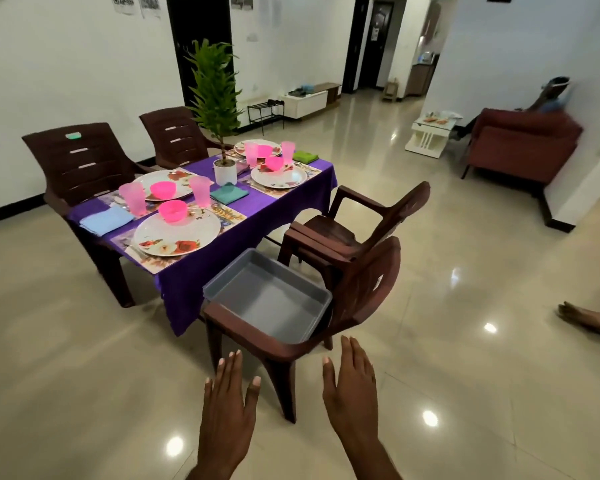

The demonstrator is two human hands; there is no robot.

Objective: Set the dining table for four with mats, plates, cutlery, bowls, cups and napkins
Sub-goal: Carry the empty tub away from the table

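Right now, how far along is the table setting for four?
Looks nearly done: four plates, the nearest, each carry a pink bowl; cups, napkins and mats are out. The grey tray on the chair is empty. Left hand and right hand hold nothing. Cutlery is hard to confirm.

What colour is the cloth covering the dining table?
Purple. The tablecloth shows plainly in the head view, hanging over the table's near end.

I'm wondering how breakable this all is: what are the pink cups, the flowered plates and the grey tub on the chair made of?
Pink cups: probably plastic, frosted and translucent, light showing through.
Flowered plates: glossy white with printed flowers; melamine or glazed ceramic, the look can't settle it.
Grey tub: plastic by its look, matte, one moulded piece with rounded corners.
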